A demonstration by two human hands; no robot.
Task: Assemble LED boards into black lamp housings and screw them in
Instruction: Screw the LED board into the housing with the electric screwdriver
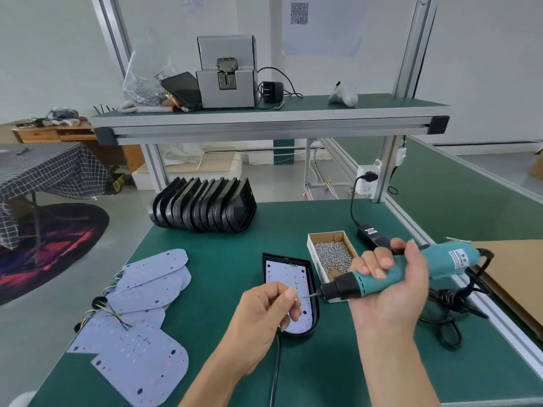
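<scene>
A black lamp housing lies on the green bench with a white LED board inside it. My right hand grips a teal electric screwdriver, held sideways above the housing with its bit pointing left. My left hand pinches something small, probably a screw, at the bit's tip. A cardboard box of screws sits just right of the housing. Loose LED boards with wires are spread at the left. A row of empty black housings stands at the back.
The screwdriver's power adapter and coiled black cable lie at the right, beside a cardboard sheet. An aluminium post with a socket strip stands at back right. The upper shelf carries a screw feeder machine.
</scene>
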